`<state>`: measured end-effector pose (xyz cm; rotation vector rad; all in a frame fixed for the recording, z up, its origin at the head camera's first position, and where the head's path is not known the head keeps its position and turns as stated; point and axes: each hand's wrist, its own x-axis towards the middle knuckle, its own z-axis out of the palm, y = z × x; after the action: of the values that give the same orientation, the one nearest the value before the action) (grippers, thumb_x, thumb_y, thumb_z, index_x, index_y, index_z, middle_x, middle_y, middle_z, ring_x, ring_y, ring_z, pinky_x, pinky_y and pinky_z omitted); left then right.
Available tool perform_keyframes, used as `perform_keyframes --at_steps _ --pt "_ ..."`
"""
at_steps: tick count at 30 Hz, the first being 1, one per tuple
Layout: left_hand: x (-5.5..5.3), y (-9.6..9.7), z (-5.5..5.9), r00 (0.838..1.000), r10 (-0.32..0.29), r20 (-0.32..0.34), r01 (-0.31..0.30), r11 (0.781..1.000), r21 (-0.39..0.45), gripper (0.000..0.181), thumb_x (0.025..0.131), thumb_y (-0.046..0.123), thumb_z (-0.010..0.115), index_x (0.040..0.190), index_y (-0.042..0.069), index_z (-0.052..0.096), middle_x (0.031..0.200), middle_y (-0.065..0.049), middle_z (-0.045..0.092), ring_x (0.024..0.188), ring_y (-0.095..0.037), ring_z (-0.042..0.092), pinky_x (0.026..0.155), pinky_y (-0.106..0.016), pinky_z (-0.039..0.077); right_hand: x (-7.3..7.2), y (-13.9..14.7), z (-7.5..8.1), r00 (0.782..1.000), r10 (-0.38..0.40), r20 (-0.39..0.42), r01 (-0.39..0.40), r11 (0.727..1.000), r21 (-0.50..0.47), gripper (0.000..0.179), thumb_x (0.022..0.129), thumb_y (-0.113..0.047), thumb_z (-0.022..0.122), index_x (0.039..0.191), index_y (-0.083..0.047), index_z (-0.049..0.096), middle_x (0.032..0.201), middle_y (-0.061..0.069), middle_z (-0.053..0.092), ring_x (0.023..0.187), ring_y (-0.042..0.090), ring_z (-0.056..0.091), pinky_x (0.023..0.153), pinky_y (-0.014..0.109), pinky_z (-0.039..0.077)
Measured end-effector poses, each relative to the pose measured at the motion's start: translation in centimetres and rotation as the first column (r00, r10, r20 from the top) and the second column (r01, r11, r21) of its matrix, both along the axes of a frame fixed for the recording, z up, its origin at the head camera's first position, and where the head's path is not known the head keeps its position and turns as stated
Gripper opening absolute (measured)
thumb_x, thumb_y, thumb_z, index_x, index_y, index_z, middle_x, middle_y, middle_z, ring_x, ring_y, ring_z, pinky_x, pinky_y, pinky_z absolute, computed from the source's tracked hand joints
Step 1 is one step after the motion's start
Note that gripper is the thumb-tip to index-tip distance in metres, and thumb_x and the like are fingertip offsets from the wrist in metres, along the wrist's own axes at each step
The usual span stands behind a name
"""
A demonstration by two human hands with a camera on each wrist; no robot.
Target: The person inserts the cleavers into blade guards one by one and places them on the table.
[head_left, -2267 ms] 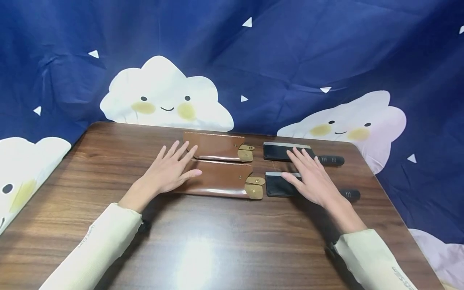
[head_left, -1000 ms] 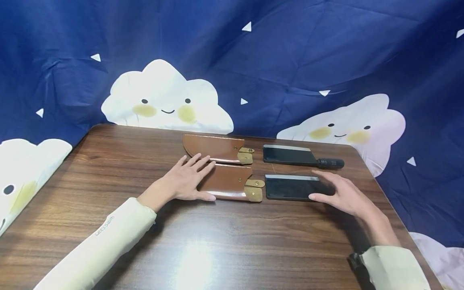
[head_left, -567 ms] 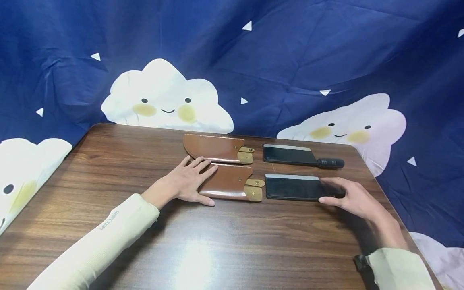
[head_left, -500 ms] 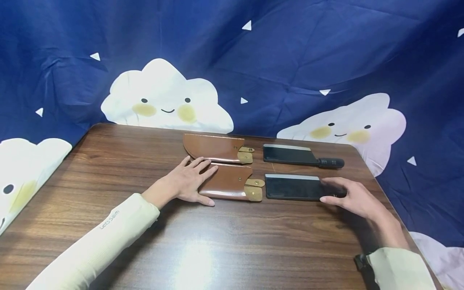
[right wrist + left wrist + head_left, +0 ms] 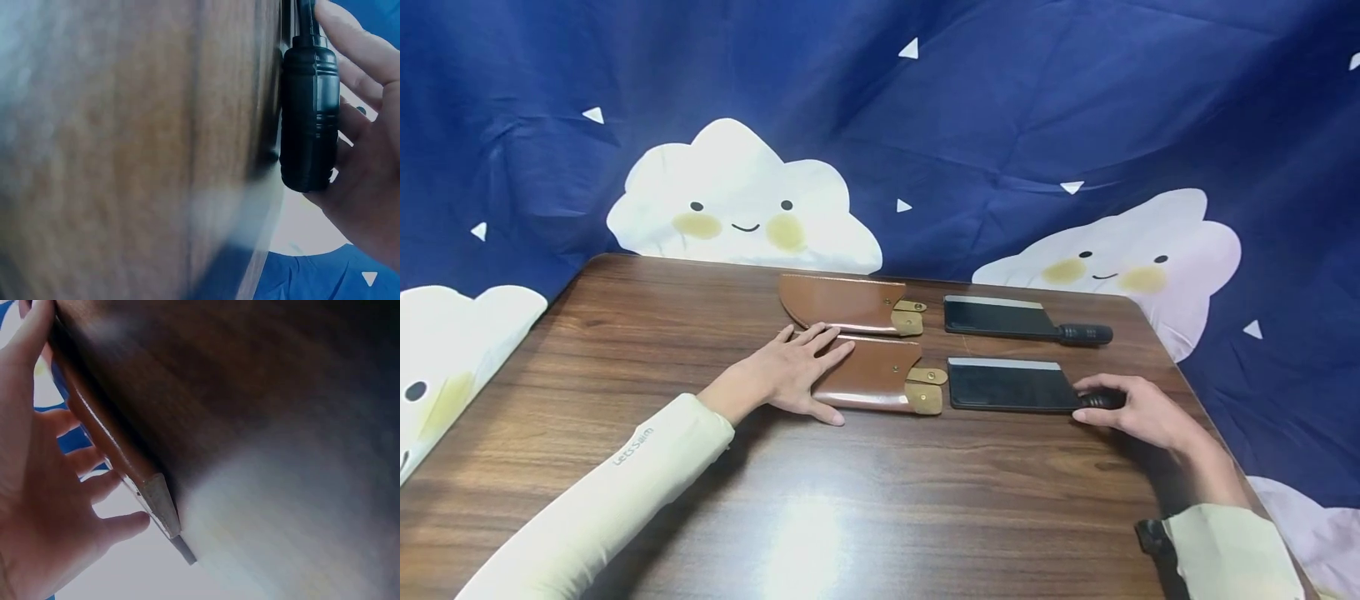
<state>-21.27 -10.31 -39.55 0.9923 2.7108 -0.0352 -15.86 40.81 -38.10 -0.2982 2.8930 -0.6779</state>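
My left hand point(image 5: 797, 375) rests with spread fingers on the left end of the near brown leather sheath point(image 5: 872, 375). In the left wrist view its fingers point(image 5: 94, 459) lie over the sheath's upper face, with the thumb at the near edge. To the right lies the near black cleaver point(image 5: 1011, 386), its pale edge facing away. My right hand point(image 5: 1138, 408) bends over its black handle point(image 5: 309, 119), thumb on the near side and forefinger on the far side where handle meets blade. The palm stands a little off the handle's butt.
Behind the near pair lie a second brown sheath point(image 5: 842, 304) with a rounded left end and a second black cleaver point(image 5: 1000, 318). Snap straps point(image 5: 928, 377) stick out from the sheaths' right ends. A blue cloud-print cloth hangs behind the wooden table point(image 5: 925, 508).
My right hand has come down from over the cleavers to the near cleaver's handle, its fingers closing in. The left hand has moved right and down onto the near sheath. The cleavers have not moved.
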Motion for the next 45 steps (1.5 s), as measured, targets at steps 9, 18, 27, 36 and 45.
perform_keyframes --at_steps 9,18,27,36,45 --pt "-0.1 -0.2 -0.1 1.0 -0.005 0.02 0.005 1.0 0.015 0.115 0.078 0.087 0.053 0.165 0.021 0.017 0.168 -0.016 0.01 0.154 -0.036 0.008 0.118 -0.061 0.015 -0.3 0.3 -0.5 0.998 0.042 -0.037 -0.042 0.999 -0.002 0.042 0.082 -0.031 0.086 0.114 -0.007 0.074 0.115 0.018 0.069 0.103 0.028 0.061 0.081 0.031 0.047" --pt "0.1 -0.3 -0.3 1.0 -0.008 0.024 0.007 0.999 0.045 0.115 0.077 0.086 0.057 0.164 0.022 0.019 0.167 -0.017 0.016 0.153 -0.037 0.012 0.119 -0.06 0.016 -0.5 0.4 -0.6 0.998 0.062 -0.024 -0.063 0.996 -0.064 0.032 0.082 -0.023 0.085 0.107 -0.006 0.073 0.104 0.011 0.068 0.09 0.018 0.057 0.076 0.025 0.047" --pt "0.2 -0.7 -0.5 0.999 -0.03 -0.034 0.032 0.997 0.064 0.114 0.075 0.087 0.058 0.163 0.025 0.025 0.164 -0.019 0.025 0.15 -0.036 0.022 0.116 -0.061 0.023 -0.7 0.4 -0.8 0.999 0.029 -0.013 -0.03 0.998 -0.063 0.036 0.083 -0.028 0.086 0.108 -0.005 0.076 0.104 0.008 0.071 0.097 0.021 0.06 0.08 0.023 0.045" --pt "-0.1 -1.1 -0.6 0.999 -0.035 -0.008 0.036 0.987 0.155 0.116 0.072 0.083 0.066 0.162 0.021 0.029 0.158 -0.016 0.034 0.148 -0.034 0.027 0.117 -0.06 0.021 -0.3 0.4 -0.4 0.999 0.004 -0.037 -0.006 0.998 -0.064 0.036 0.085 -0.032 0.084 0.11 -0.007 0.076 0.109 0.01 0.071 0.099 0.021 0.061 0.079 0.021 0.045" --pt "-0.7 -1.9 -0.6 0.999 -0.032 0.006 0.029 0.967 0.254 0.112 0.071 0.084 0.066 0.16 0.024 0.033 0.156 -0.013 0.036 0.145 -0.036 0.031 0.114 -0.06 0.025 0.0 0.3 -0.1 0.996 -0.023 -0.086 0.016 0.997 -0.081 0.034 0.087 -0.031 0.082 0.112 -0.007 0.076 0.11 0.01 0.07 0.097 0.015 0.06 0.077 0.018 0.043"
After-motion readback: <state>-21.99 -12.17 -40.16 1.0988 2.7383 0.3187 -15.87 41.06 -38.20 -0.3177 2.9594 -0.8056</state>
